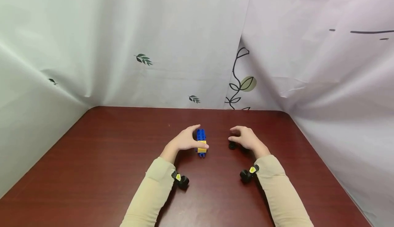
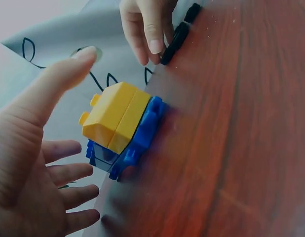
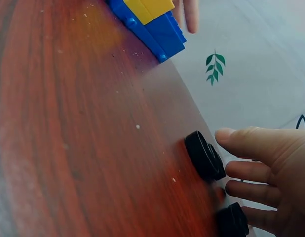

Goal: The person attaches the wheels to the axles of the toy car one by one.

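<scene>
A toy vehicle of building bricks stands near the middle of the table, with a blue base and sloped yellow bricks on top. My left hand is beside it, thumb and fingers spread apart; the left wrist view shows a gap between them and the bricks. To the right, my right hand hovers by black toy wheels, its fingers loosely bent. In the right wrist view its thumb is close to one black wheel, and its lower fingers are near another black wheel; contact is unclear.
The dark red-brown wooden table has a rounded far edge. White cloth with printed leaves hangs behind it and along both sides. A small black camera is strapped to the left wrist, another black camera to the right.
</scene>
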